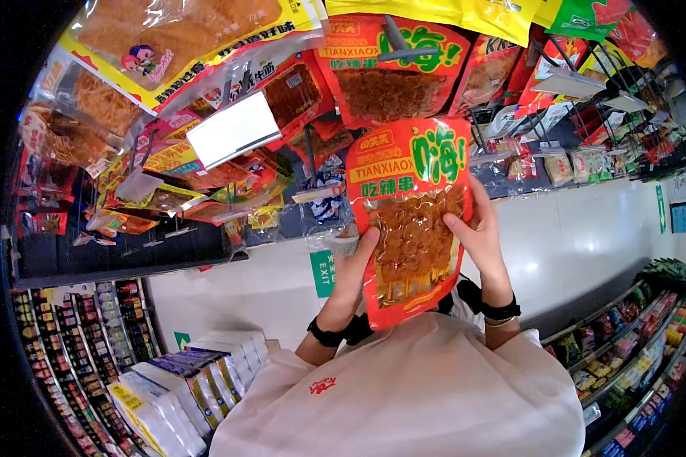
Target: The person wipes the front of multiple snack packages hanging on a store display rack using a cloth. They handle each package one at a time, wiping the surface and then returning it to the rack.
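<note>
A red plastic snack packet (414, 240) with a clear window, showing skewered brown pieces inside, is held upright before my chest. My left hand (357, 263) grips its left edge, thumb on the front. On the opposite edge my right hand (477, 223) holds it, with the thumb pressed on the window and the fingers behind. Just above it, a similar red packet (377, 94) hangs from a metal display hook (400, 43). Both wrists wear black bands.
Other snack packets (297, 94) hang on hooks ahead, with a blank-looking price tag holder (234, 131) sticking out. Stacked white cartons (166, 400) stand at lower left. Stocked shelves (80, 354) lie at lower left, and more shelves (623, 348) at lower right. A green exit sign (322, 274) marks the floor.
</note>
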### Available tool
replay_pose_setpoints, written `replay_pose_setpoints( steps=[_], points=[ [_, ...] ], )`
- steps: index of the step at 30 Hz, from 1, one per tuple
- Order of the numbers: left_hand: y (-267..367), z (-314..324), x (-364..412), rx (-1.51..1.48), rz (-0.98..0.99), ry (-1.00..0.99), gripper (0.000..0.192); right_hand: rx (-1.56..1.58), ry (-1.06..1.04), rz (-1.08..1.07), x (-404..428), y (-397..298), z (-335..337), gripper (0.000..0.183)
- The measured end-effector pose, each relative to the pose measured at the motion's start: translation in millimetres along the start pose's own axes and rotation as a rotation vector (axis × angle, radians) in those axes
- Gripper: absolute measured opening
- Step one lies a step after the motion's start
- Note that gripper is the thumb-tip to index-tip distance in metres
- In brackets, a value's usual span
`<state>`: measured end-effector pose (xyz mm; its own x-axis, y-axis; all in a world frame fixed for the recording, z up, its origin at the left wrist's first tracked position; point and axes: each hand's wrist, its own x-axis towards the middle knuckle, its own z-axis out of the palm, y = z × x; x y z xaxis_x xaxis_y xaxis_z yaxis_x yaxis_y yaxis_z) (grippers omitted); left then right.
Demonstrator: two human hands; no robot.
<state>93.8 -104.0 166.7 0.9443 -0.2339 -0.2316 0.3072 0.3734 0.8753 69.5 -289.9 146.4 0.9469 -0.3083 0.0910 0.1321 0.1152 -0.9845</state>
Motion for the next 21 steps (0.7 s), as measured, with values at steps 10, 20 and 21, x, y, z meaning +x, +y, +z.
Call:
replay_pose_setpoints(
  steps=[10,20,21],
  points=[
    [-4,-26,15,0.109,0.023,-0.005,0.032,0.036,0.066,-0.007,-1,-13,4,0.067],
    [3,-84,9,0.04,-0.095,0.004,0.03,-0.139,0.085,-0.276,22,-33,-7,0.069],
    [2,-88,8,0.035,-0.125,0.007,0.029,-0.104,0.059,-0.271,25,-33,-3,0.069]
  ],
)
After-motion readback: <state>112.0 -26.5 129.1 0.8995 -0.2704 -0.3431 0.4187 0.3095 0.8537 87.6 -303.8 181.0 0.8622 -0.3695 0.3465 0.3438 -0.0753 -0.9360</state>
